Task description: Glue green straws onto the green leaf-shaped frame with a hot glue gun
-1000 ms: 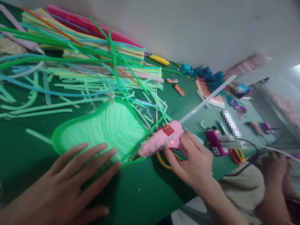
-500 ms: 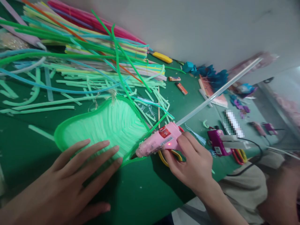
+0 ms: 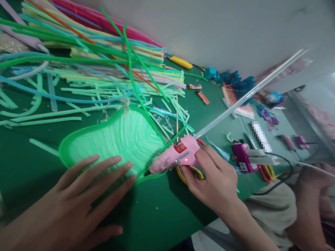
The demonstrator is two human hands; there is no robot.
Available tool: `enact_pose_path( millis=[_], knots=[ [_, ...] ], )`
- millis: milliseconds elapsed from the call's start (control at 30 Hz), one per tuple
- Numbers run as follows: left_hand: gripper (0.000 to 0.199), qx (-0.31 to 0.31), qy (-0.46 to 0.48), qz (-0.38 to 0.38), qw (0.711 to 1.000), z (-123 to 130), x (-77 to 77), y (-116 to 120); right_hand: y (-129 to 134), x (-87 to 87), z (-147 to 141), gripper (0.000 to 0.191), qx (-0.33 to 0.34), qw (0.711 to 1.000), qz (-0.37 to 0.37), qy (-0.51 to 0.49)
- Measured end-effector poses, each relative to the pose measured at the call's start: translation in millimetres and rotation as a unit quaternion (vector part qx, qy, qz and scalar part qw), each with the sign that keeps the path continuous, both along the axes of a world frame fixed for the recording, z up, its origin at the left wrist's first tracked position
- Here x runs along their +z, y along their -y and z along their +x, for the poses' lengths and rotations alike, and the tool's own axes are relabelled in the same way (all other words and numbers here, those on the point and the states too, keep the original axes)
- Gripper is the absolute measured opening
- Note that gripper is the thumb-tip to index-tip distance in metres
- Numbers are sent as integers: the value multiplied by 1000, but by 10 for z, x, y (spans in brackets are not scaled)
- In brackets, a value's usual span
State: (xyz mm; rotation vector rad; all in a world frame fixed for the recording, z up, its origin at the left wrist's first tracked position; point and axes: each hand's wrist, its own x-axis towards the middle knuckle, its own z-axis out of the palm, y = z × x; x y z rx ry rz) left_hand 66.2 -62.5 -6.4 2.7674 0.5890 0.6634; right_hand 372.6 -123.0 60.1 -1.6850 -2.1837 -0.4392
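Observation:
A light green leaf shape [image 3: 125,136] made of pipe cleaners, edged in darker green, lies on the green table. My left hand [image 3: 86,191] rests with fingers spread over its near edge. In my right hand [image 3: 211,174] is a pink hot glue gun [image 3: 175,155], its red light lit and a long clear glue stick [image 3: 246,97] sticking out of the back. The gun's nozzle points down-left at the leaf's lower right edge; whether it touches is hard to see. Scissors with yellow-and-red handles [image 3: 196,171] lie partly hidden under the gun.
Bundles of coloured pipe cleaners [image 3: 104,45] and loose green pieces lie behind the leaf. A yellow cutter [image 3: 181,62] and an orange lighter [image 3: 203,97] are farther back. At right stand a purple power block [image 3: 243,158] with a black cable and another person's arm [image 3: 309,205].
My right hand has shifted the glue gun slightly left along the leaf's edge, and the glue stick's far end has swung up and right. My left hand stays nearly still.

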Motion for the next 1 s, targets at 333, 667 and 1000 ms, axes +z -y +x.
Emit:
enact_pose_path(
  millis=[333, 667, 1000],
  knots=[
    [74, 10, -10, -13, 1000, -1, 1, 21, 24, 7, 63, 7, 9, 1000, 14, 4],
    [79, 13, 1, -1, 1000, 2, -35, 11, 52, 51, 114, 8, 7, 999, 21, 22],
    [84, 13, -4, 23, 1000, -18, -44, -6, 27, 29, 72, 6, 9, 1000, 21, 9]
  ],
)
